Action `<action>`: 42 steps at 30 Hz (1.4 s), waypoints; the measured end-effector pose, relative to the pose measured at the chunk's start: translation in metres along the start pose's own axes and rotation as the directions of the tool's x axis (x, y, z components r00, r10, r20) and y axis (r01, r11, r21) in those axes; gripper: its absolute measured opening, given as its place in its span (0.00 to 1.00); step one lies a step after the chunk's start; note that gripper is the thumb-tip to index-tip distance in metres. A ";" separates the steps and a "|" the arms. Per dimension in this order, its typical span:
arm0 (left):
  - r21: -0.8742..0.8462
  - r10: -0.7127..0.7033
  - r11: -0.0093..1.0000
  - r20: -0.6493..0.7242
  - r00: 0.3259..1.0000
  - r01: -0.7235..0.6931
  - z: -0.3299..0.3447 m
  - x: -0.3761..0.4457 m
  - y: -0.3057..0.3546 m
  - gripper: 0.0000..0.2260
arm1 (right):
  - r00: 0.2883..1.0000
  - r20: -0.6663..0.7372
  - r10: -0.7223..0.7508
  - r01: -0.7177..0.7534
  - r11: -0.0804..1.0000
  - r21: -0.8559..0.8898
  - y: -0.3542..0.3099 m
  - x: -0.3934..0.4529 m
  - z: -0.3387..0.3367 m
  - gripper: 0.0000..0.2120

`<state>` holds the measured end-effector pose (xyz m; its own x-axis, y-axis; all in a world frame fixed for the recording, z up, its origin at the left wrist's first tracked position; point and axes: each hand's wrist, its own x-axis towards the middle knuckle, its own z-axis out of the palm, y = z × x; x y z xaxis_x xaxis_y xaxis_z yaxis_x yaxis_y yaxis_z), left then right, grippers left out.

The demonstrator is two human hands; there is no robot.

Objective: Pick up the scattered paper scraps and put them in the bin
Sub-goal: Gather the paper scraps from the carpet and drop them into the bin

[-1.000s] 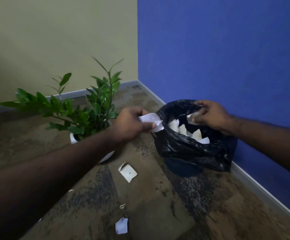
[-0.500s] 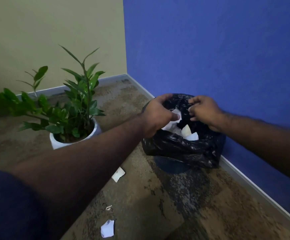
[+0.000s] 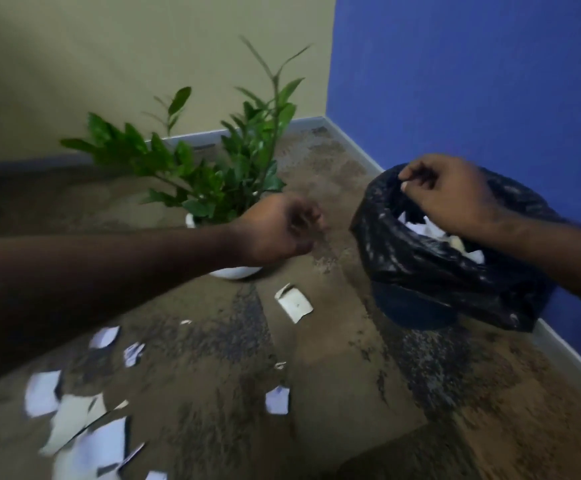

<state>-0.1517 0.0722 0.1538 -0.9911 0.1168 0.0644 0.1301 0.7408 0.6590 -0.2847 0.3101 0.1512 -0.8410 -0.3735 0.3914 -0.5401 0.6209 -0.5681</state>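
A bin lined with a black bag (image 3: 431,271) stands against the blue wall and holds white scraps (image 3: 417,225). My right hand (image 3: 451,195) pinches the bag's far rim and holds it up. My left hand (image 3: 282,230) hovers to the left of the bin, in front of the plant, fingers curled with no paper visible in them; it is blurred. White paper scraps lie on the floor: one large piece (image 3: 296,303) by the bin, a small one (image 3: 277,400) nearer me, and several (image 3: 81,427) at the lower left.
A green plant (image 3: 219,168) in a white pot (image 3: 235,271) stands just behind my left hand. The corner of a beige wall and a blue wall lies behind, with a grey skirting board (image 3: 566,351). The floor is mottled brown carpet (image 3: 351,393).
My left hand has dropped its scrap into the bin and pulled back to the left, out of the bag. The view has swung left, showing more scraps on the floor.
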 end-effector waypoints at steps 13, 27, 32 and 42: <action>0.561 -0.539 0.790 0.440 0.718 0.248 -0.006 -0.239 -0.187 0.45 | 0.783 0.485 -0.389 0.420 0.906 0.048 -0.097 -0.085 0.113 0.05; 0.583 -0.487 0.787 0.389 0.782 0.201 0.069 -0.313 -0.201 0.35 | 0.413 0.868 -0.275 0.459 0.886 0.063 -0.125 -0.183 0.215 0.15; 0.565 -0.406 0.817 0.422 0.810 0.115 0.068 -0.305 -0.216 0.17 | 0.377 0.881 -0.284 0.449 0.888 0.094 -0.124 -0.200 0.231 0.14; 0.154 -0.405 0.912 0.203 0.892 0.380 0.020 -0.254 -0.222 0.05 | 0.341 0.800 -0.493 0.473 0.826 0.308 -0.184 -0.245 0.267 0.18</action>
<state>0.0716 -0.1087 -0.0241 -0.9303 -0.0620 -0.3615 -0.2529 0.8221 0.5101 0.0128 0.1032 -0.0339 -0.0448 -0.9852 -0.1657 -0.8529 0.1241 -0.5071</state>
